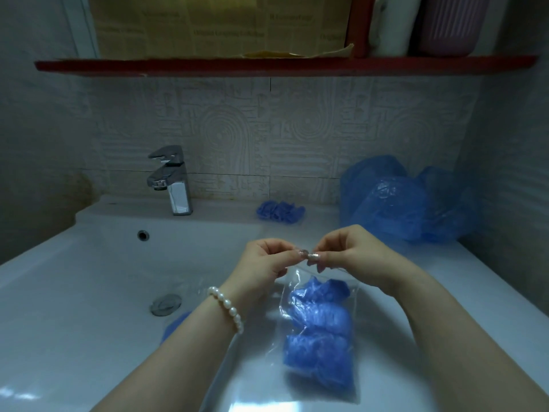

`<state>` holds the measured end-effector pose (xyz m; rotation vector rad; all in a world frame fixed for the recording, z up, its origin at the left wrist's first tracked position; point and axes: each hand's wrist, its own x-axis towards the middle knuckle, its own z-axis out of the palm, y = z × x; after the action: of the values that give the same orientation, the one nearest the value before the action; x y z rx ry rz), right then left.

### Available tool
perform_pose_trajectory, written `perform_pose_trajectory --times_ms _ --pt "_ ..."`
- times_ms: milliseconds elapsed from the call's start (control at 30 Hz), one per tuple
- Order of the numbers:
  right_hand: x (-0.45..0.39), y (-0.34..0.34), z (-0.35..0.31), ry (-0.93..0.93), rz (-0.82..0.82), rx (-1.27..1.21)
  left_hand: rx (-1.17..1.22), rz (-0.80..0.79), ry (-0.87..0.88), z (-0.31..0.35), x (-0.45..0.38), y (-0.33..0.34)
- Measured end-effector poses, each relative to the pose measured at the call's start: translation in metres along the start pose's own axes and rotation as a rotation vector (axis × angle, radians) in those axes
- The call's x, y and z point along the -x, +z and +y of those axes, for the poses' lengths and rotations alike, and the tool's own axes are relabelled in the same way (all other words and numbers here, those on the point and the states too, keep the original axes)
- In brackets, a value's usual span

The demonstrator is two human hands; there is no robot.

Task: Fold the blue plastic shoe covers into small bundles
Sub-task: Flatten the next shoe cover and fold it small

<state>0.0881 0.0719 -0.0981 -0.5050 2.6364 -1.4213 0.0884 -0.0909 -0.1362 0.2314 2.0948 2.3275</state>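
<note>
A clear plastic bag hangs over the sink, filled with several bundled blue shoe covers. My left hand and my right hand pinch the bag's top edge side by side, fingertips nearly touching. A small folded blue bundle lies on the sink's back ledge. Loose, unfolded blue shoe covers are piled at the back right against the wall. Another bit of blue plastic shows in the basin, partly hidden by my left forearm.
The white sink fills the lower view, with a chrome tap at the back left and a drain in the basin. A red shelf with bottles runs overhead.
</note>
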Motion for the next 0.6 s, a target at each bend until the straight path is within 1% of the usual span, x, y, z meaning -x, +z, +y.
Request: perform_pose_trajectory --times_ms 200,300,467,600 --pt "-0.0052 0.0058 -0.0026 -0.008 0.057 0.051 0.117 0.056 -0.08 -0.0005 -0.001 0.004" --pt "-0.0069 0.0076 -0.0003 -0.017 0.101 0.037 0.145 0.089 -0.095 0.0004 -0.0014 0.0023" --pt "-0.0042 -0.0006 0.0035 0.017 0.11 -0.014 0.142 0.197 -0.065 -0.0007 -0.0065 -0.0009" --pt "-0.0098 0.0023 0.0043 0.021 0.109 0.045 0.139 0.242 -0.056 -0.005 -0.0093 0.0016"
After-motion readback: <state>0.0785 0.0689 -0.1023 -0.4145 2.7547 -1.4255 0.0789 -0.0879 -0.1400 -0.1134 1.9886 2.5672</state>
